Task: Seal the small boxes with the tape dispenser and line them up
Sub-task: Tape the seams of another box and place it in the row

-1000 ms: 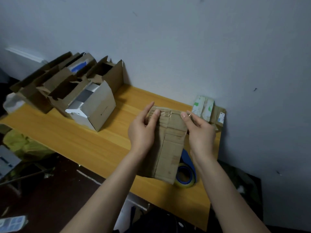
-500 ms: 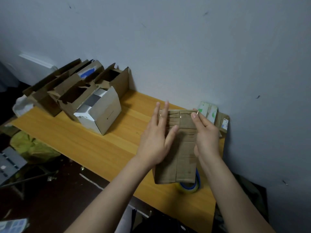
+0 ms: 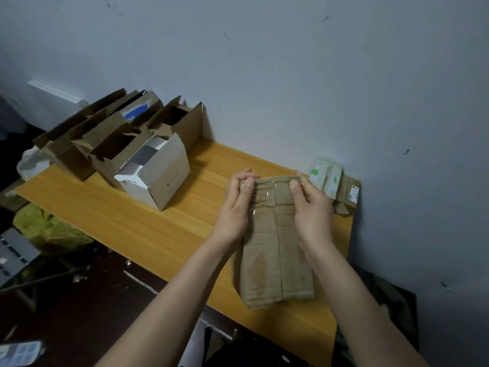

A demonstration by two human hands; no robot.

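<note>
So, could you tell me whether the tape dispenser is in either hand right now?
No: both the left hand and right hand grip only the brown box.

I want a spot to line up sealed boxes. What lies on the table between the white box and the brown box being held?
In the head view, only bare wooden table lies between the white box and the held brown box.

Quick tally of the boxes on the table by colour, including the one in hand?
Brown box held in both hands: 1, left hand, right hand.
Brown open boxes at the table's far left: about 4; they overlap, so the count is approximate.
White open box: 1.
Small boxes against the wall at right: about 3.
Total: about 9.
</note>
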